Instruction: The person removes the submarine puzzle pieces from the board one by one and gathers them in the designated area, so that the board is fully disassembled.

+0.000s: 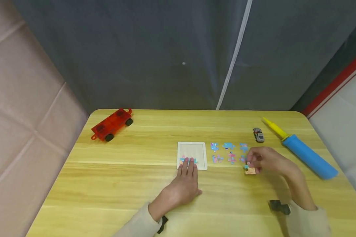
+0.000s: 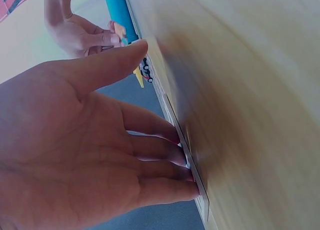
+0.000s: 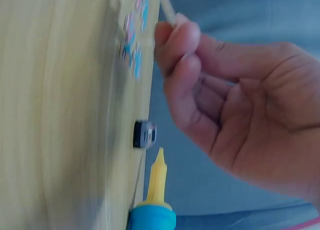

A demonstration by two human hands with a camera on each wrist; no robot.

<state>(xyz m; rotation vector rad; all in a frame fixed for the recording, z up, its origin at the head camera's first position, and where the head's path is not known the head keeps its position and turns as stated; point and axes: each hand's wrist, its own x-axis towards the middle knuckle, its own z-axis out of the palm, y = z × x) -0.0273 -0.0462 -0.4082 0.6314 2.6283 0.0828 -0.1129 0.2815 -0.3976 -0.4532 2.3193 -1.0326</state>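
Note:
In the head view my left hand (image 1: 184, 187) rests its straight fingertips on the lower part of a white square puzzle frame (image 1: 192, 143). Several joined puzzle pieces (image 1: 182, 160) show beside those fingers, partly covered by them. My right hand (image 1: 267, 161) pinches an orange and teal puzzle piece (image 1: 251, 170) between thumb and fingers, above the table. In the right wrist view only the pale edge of that piece (image 3: 168, 7) shows past the fingertips. Between the hands, loose blue and pink puzzle pieces (image 1: 231, 158) lie in two rows right of the frame.
A red toy wagon (image 1: 112, 125) stands at the table's far left. Behind the right hand are a small toy car (image 1: 258, 135) and a blue pump (image 1: 310, 156) with a yellow nozzle. A dark curtain (image 1: 151, 59) hangs past the back edge of the wooden table (image 1: 106, 184).

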